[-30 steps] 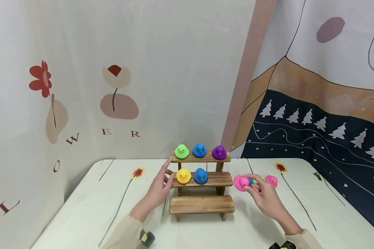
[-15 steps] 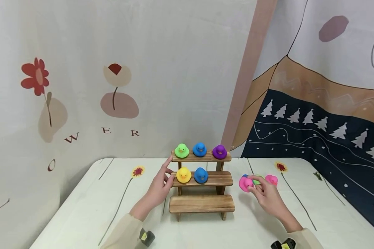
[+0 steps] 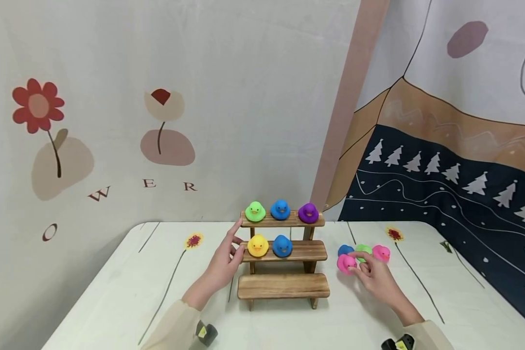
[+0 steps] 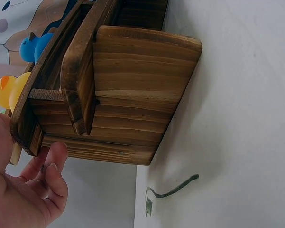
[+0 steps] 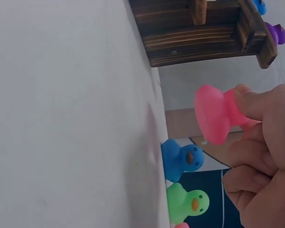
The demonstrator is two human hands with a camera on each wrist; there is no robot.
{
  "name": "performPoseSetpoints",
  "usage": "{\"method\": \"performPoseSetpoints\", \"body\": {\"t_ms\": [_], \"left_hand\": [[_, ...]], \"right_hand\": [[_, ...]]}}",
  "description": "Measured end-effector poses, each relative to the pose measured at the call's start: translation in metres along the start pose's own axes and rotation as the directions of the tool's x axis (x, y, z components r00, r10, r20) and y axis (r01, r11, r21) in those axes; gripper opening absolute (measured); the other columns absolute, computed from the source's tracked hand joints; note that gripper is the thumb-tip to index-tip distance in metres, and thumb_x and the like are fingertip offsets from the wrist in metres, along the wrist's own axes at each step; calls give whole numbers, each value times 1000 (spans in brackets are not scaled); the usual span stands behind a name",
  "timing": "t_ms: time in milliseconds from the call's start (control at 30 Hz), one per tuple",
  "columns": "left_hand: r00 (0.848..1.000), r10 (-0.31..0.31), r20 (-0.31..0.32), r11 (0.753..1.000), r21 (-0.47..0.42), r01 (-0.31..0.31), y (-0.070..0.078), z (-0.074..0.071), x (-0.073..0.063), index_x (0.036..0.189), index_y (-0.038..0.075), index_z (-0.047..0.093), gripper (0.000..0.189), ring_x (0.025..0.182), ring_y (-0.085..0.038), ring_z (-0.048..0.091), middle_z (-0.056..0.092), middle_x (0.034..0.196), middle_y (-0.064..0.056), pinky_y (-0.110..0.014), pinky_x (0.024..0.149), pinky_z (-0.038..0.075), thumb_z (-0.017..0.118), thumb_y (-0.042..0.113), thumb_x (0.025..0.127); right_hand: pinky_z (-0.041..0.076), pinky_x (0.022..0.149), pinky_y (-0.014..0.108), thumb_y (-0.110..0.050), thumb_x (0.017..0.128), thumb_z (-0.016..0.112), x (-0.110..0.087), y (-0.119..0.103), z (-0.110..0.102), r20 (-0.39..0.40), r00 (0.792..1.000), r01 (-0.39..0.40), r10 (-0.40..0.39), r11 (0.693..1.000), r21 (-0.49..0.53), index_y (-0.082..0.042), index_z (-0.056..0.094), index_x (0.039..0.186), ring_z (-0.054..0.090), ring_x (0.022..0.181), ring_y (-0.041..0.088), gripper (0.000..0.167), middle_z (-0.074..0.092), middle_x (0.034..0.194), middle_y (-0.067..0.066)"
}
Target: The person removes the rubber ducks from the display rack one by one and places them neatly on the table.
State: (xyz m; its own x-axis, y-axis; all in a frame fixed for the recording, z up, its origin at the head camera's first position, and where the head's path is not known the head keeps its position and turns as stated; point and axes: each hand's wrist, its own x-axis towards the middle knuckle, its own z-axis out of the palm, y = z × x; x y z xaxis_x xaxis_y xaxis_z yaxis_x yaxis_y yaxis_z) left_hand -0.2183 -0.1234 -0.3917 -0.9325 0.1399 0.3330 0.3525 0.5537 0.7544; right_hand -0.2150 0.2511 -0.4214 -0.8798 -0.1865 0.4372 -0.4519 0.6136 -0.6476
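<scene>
- Pale fabric backdrop printed with flowers and letters hangs behind a white tabletop with a printed flower pattern; to the right, a dark blue printed panel shows a row of pale trees.
- On the tabletop stands a brown three-tier wooden stand.
- Its top tier carries, from left to right, a lime-green rubber duck, a bright blue rubber duck and a purple rubber duck.
- Its middle tier carries a yellow rubber duck and, just beside it, a second blue duck.
- The left hand grips the stand at its left end, near the yellow duck; the index finger reaches up to the top tier and the thumb lies at the middle one.
- The right hand pinches a pink rubber duck between thumb and fingers, to the right of the stand; the right wrist view shows a gap between its base and the tabletop.
- Behind the held duck, a third blue duck, a second green duck and another pink duck sit in a row on the tabletop.
- Both sleeves are beige, with a black device at the left wrist.
</scene>
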Motion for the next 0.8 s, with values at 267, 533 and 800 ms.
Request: {"method": "performPoseSetpoints", "body": {"t_ms": [267, 533, 800], "left_hand": [[1000, -4, -1, 1000, 3, 4, -2, 2, 0, 154, 23, 19, 66, 70, -12, 48, 55, 109, -11, -21, 60, 45, 52, 9, 98], [1000, -6, -3, 1000, 12, 6, -1, 1, 1, 154, 24, 19, 66, 71, -13, 48, 55, 110, -12, -21, 61, 45, 52, 10, 98], [1000, -6, -5, 1000, 10, 6, -2, 1, 2, 154, 24, 20, 66, 71, -12, 48, 55, 110, -11, -21, 61, 45, 52, 9, 98]], "right_hand": [[28, 45, 19, 4, 83, 69, -2, 7, 1, 24, 1000, -16, 16, 1000, -2, 4, 63, 111, 26, 50, -2, 29, 31, 57, -7], [29, 45, 20, 3, 85, 66, -1, 12, 0, 67, 989, -134, 131, 990, 33, 4, 62, 115, 27, 50, 1, 30, 31, 58, -5], [29, 45, 20, 3, 86, 65, -3, 19, 2, 111, 976, -193, 185, 979, 66, 6, 59, 117, 28, 51, 2, 32, 31, 58, -5]]}}
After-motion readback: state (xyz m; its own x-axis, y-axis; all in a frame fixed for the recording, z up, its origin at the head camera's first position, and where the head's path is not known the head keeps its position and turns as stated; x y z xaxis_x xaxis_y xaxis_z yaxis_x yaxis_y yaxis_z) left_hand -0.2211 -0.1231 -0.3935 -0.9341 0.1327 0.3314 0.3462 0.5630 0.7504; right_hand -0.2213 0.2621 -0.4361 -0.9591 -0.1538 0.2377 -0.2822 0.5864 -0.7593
